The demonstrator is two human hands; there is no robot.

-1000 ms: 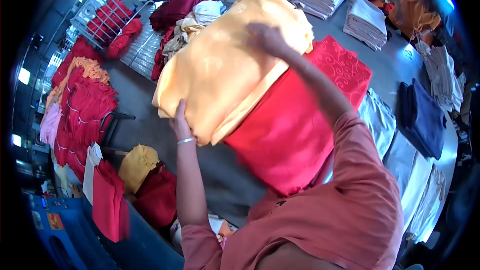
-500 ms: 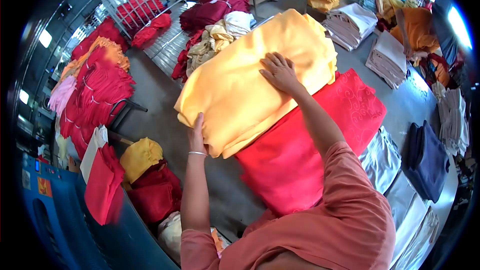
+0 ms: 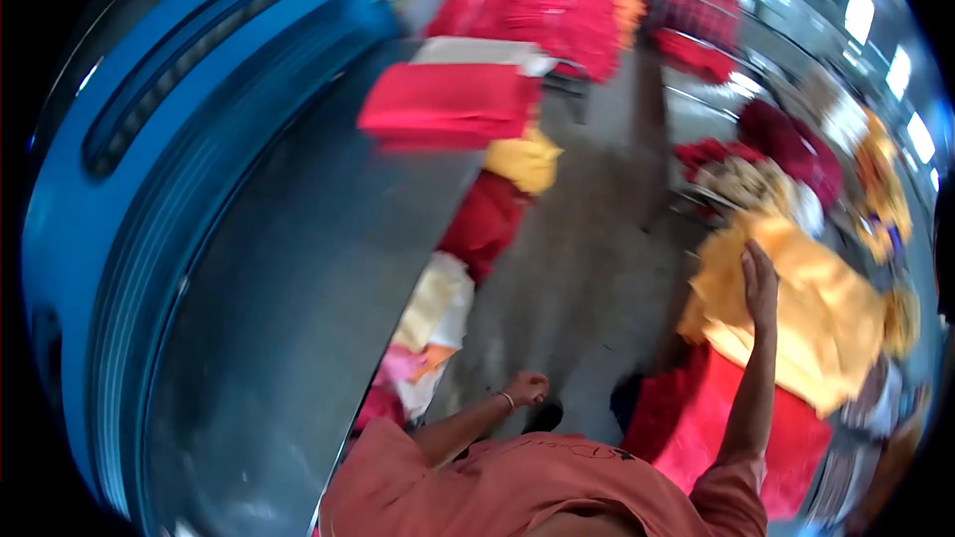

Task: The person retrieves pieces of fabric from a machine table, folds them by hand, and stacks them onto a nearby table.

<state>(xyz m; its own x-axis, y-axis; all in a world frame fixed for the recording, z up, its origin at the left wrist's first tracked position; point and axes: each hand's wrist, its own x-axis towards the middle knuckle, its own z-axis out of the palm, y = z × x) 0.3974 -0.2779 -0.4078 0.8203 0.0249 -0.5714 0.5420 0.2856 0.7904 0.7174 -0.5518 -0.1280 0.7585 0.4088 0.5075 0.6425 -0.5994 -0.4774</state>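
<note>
My right hand point(image 3: 761, 278) lies against the folded yellow cloth point(image 3: 816, 308), its fingers stretched out and seen edge-on. That cloth rests on top of a red cloth pile point(image 3: 726, 428). Away from the pile, my left hand point(image 3: 528, 388) hangs low over the floor in front of my body, with a bracelet at the wrist. Its fingers are curled in, and I see nothing in them. The view is partly smeared by motion.
On the left stands a blue machine point(image 3: 149, 60) with a long dark table surface point(image 3: 298, 268). Folded red cloth point(image 3: 448, 104) lies at its far end. Coloured cloth bundles point(image 3: 428, 308) sit beside its edge. Grey floor point(image 3: 577, 249) runs between machine and yellow cloth.
The view has swung left toward the blue machine. My left hand has let go of the yellow cloth's edge and come in near my body; my right hand still touches the cloth.
</note>
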